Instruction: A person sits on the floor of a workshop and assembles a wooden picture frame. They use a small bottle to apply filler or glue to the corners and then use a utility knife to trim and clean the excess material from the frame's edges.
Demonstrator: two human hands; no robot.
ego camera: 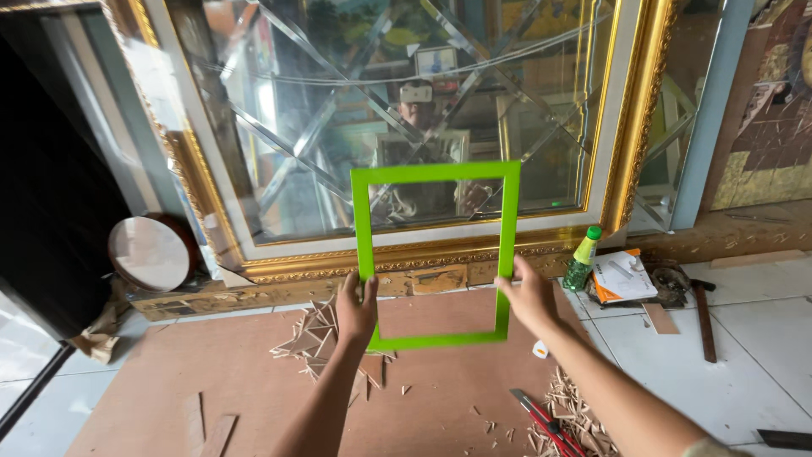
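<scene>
From the head camera, the left hand (pixel 356 306) and right hand (pixel 529 296) each grip a side rail of an empty bright green picture frame (pixel 364 222), held upright in the air before a large gilt-framed mirror (pixel 630 127), above the brown board (pixel 254 372) strewn with wood offcuts (pixel 315 334).

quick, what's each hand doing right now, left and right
Left hand: closed on the left side of the green frame, held upright.
Right hand: closed on the frame's right side.
</scene>
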